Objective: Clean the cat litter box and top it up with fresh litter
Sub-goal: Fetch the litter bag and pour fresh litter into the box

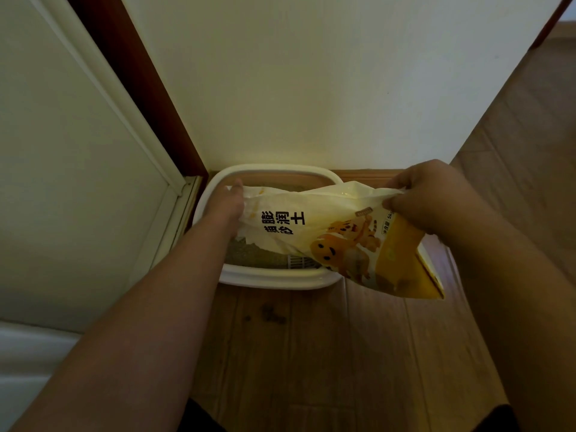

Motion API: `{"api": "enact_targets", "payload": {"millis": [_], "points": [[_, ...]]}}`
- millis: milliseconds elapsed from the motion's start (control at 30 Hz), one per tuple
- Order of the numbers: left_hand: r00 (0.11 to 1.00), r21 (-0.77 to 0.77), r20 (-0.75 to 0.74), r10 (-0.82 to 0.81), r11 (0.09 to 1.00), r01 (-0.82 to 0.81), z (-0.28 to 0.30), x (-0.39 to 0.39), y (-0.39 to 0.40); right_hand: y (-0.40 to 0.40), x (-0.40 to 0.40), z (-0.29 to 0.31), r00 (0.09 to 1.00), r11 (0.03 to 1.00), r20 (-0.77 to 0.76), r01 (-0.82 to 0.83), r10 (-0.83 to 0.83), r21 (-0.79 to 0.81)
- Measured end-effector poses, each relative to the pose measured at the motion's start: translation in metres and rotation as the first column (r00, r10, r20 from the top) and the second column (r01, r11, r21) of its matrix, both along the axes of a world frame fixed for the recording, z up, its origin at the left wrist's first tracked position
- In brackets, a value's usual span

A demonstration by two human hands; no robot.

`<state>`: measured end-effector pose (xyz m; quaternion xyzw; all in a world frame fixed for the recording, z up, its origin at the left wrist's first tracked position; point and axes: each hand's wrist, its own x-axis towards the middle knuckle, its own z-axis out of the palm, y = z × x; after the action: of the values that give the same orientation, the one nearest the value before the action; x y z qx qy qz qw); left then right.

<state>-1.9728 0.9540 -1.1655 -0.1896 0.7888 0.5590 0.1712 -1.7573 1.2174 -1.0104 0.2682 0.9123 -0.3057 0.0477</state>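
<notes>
Hidden: we cannot see most of the litter box's (268, 277) inside, since the litter bag (339, 232) lies across it; only a strip of grey litter (252, 255) shows at the near left, and another behind the bag near the far wall.
Scoop: a white slotted piece (298, 262) peeks out under the bag at the near rim; we take it for a scoop but cannot be sure.
Left hand: our left hand (227, 204) holds the bag's pale crumpled end over the box; its fingers are tucked behind the plastic, so we cannot tell how they close.
Right hand: our right hand (427, 194) pinches the bag's upper edge, thumb and curled fingers clamped on the fold.
Bag: held tilted, yellow printed end low and out past the box's right near corner, pale end over the litter; which end is open we cannot tell.
Cut off: both forearms run out of the bottom of the view.
Box place: the box sits on the wooden floor (311, 353), pushed into the corner, its far rim against the white wall (296, 88), its left side just beside the door frame (174, 169).
Floor specks: a few dark bits (271, 314) lie on the boards just in front of the box.
Open room: bare floor spreads toward us and off to the right of the wall's corner.
</notes>
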Motion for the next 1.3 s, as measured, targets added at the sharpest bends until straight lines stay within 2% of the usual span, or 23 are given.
{"api": "enact_targets", "payload": {"millis": [300,433,567,667,833,1067,1167,1300], "points": [[1.0,0.109,0.006,-0.003,0.994,0.002,0.042,0.025,0.017,0.009,0.002,-0.008,0.992,0.989,0.107,-0.076,0.062,0.128],[0.999,0.099,-0.001,-0.051,0.994,0.051,0.058,0.035,0.023,0.011,0.0,-0.011,0.976,0.977,0.197,-0.124,0.089,0.174],[0.997,0.101,-0.046,-0.067,0.992,0.071,0.078,0.054,0.025,0.012,0.001,-0.018,0.954,0.966,0.279,-0.171,0.113,0.192],[0.986,0.086,-0.098,-0.135,0.986,0.143,0.11,0.088,0.03,0.014,0.004,-0.027,0.938,0.96,0.329,-0.183,0.106,0.211],[0.957,0.065,-0.183,-0.223,0.969,0.238,0.125,0.121,0.038,0.013,0.001,-0.046,0.886,0.95,0.447,-0.235,0.123,0.205],[0.924,0.005,-0.294,-0.243,0.967,0.256,0.138,0.136,0.055,0.01,-0.001,-0.069,0.812,0.919,0.572,-0.307,0.117,0.248],[0.918,0.043,-0.317,-0.239,0.963,0.266,0.132,0.136,0.061,0.009,-0.004,-0.057,0.847,0.926,0.521,-0.274,0.104,0.26],[0.904,0.078,-0.339,-0.262,0.949,0.304,0.131,0.138,0.067,-0.019,-0.009,-0.014,0.943,0.96,0.212,-0.274,0.257,0.058]]}}
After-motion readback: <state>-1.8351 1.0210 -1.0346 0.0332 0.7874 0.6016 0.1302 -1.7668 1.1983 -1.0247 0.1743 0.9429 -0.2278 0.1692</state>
